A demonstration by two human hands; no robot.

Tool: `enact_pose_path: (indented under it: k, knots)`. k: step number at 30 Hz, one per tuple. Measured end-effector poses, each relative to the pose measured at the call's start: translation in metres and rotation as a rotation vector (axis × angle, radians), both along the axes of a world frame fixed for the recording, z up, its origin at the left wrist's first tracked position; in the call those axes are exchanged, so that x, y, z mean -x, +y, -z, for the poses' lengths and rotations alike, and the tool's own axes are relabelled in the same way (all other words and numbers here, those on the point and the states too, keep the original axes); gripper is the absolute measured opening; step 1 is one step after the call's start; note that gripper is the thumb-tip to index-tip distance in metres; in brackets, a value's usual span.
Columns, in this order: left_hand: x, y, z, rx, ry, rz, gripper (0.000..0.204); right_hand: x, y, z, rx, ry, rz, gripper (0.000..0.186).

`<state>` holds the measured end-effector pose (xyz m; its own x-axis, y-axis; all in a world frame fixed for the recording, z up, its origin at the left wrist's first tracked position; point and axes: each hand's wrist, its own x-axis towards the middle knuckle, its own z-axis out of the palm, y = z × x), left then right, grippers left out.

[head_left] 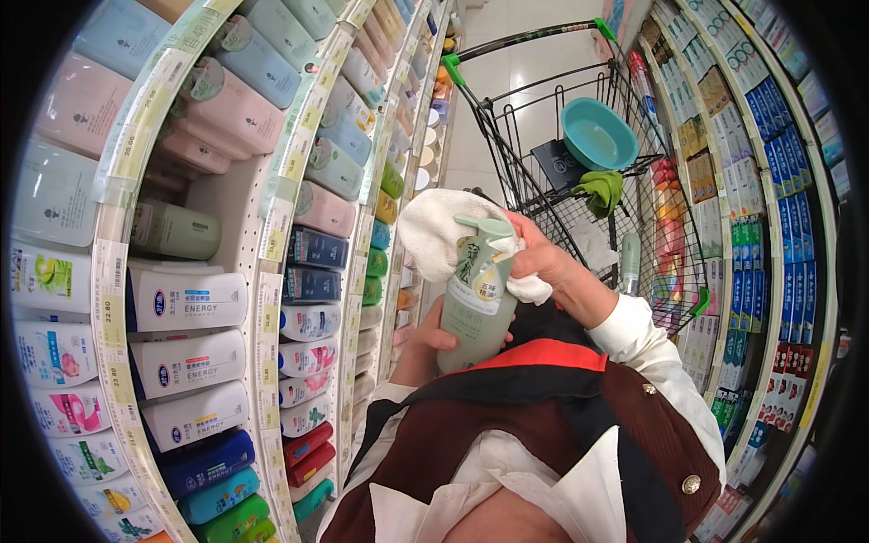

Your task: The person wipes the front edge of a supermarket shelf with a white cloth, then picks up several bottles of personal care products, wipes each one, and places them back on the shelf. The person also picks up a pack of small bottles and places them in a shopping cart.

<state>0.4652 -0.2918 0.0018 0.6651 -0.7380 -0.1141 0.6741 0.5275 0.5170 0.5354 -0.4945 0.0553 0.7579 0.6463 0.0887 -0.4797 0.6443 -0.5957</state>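
A pale green pump bottle (472, 335) is tilted in front of my chest, with my left hand (433, 333) closed round its lower body. At its upper part, my right hand (543, 262) grips a crumpled white cloth (434, 226) that is draped behind and beside the pump head, with its thumb near the bottle's shoulder. The fingertips of both hands are partly hidden behind the bottle and the cloth.
Ahead stands a black wire cart (507, 127) holding a teal basin (593, 127), a green cloth (597, 190), a dark box (558, 163) and another pale green bottle (630, 253). Shelves of bottles (190, 398) line my left; shelves of boxes (797, 290) line my right.
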Motion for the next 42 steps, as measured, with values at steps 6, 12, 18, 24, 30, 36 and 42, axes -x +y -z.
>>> enact_pose_path:
  k: [6, 12, 18, 24, 30, 36, 42]
  knots:
    - [0.001, 0.018, 0.004, -0.481, -0.365, -0.194, 0.088, 0.004, -0.011, 0.010, 0.259, -0.059, 0.213, 0.074]
    - [-0.003, 0.034, -0.009, -0.660, -0.533, -0.410, 0.083, 0.006, -0.014, -0.005, 0.338, 0.041, 0.442, 0.047]
    - [-0.016, 0.045, -0.016, -0.566, -0.605, -0.084, 0.086, -0.012, -0.023, -0.049, 0.452, -0.343, 0.038, 0.029]
    - [-0.009, 0.042, -0.010, -0.498, -0.452, -0.132, 0.087, -0.030, -0.011, -0.066, 0.579, -0.388, -0.077, 0.027]
    - [-0.016, 0.046, 0.001, -0.491, -0.505, -0.140, 0.081, -0.042, 0.021, -0.030, 0.719, -0.149, -0.117, 0.023]
    - [-0.026, 0.026, -0.004, -0.325, -0.375, -0.543, 0.058, -0.033, 0.043, 0.009, 0.403, -0.098, 0.336, 0.036]
    - [-0.042, 0.010, -0.020, -0.177, -0.125, -0.787, 0.081, 0.006, 0.060, 0.025, 0.782, -0.867, 0.709, 0.048]
